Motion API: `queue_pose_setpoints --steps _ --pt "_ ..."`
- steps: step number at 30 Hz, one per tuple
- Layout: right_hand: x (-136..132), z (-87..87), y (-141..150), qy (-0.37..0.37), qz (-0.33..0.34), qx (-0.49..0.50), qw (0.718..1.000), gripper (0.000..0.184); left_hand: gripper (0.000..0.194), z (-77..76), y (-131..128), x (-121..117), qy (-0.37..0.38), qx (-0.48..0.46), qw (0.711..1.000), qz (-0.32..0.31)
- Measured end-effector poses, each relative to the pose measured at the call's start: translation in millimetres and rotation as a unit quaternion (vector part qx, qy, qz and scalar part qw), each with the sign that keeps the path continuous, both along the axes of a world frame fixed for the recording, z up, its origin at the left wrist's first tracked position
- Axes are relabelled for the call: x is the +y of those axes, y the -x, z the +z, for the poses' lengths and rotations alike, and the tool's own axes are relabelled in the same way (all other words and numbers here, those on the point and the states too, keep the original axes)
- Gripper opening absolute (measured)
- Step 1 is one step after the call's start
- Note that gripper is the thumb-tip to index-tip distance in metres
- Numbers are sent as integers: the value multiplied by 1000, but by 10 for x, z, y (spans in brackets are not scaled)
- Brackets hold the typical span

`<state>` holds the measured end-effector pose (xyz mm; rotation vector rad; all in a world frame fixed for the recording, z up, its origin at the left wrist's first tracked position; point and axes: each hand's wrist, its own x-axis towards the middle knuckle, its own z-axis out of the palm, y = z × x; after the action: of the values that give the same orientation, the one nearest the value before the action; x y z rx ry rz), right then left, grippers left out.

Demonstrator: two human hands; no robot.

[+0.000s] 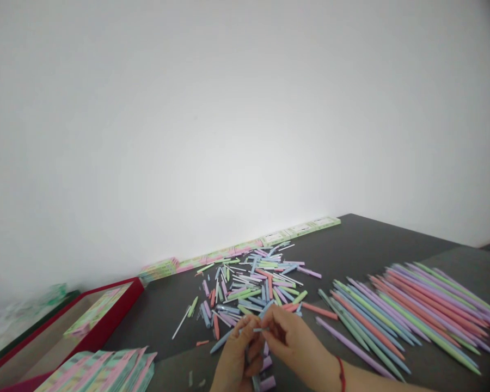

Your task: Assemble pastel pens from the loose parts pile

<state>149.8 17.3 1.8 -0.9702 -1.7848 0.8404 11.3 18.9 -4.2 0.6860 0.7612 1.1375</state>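
We've got 2 bare hands at 6 o'clock: left hand (233, 356) & right hand (297, 342), over a matte dark-grey tabletop (351, 245). Fingers of both are closed narrow, tips meeting around a slim pale-blue plastic pen part (258, 329), which sits between the hands, just short of the near edge of the pile. We can't tell exactly which hand grips which end. 1 red thread bracelet (342, 374) sits on the right wrist. Approx 3 short lilac plastic pen pieces (267, 383) lie just under the hands.

Containers: we count 2. A shallow red-rimmed tray (122, 299) at 8 o'clock holds pink-and-green printed paper cards (93, 311); we can't tell how many. Behind it at 9 o'clock is a dark-green-edged tray (36, 322), contents blurred, greenish & translucent.

Loose on the table at 12 o'clock: 1 jumbled pile of pastel pink, green, blue & lilac plastic pen parts (251, 288), well over 50, too many to count exactly. At 3 o'clock: 1 neat fanned group of long, tapered pastel pen barrels (416, 316), side by side, approx 40, w/ ends overlapping. At 7 o'clock: 1 loose stack of pink-and-green printed paper cards (100, 373), approx 8 edges showing. At 1 o'clock: 1 long row of flat green-and-pink printed card packs (245, 247) lines the table's far edge against a white wall (188, 136).
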Motion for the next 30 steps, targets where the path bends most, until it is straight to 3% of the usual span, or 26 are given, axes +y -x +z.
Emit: queue_pose_setpoints --steps 5,11,18,30 --pt "62 -92 10 8 -17 4 1000 8 49 -34 -3 18 20 -26 999 32" --pt "52 -78 2 7 -6 12 1000 8 57 -29 -23 -22 43 -32 998 33" --pt "16 -49 13 19 8 31 999 9 53 -88 -28 -9 42 -49 998 27" --pt "53 -60 3 11 -11 9 1000 8 50 -24 -51 -53 9 -48 999 15"
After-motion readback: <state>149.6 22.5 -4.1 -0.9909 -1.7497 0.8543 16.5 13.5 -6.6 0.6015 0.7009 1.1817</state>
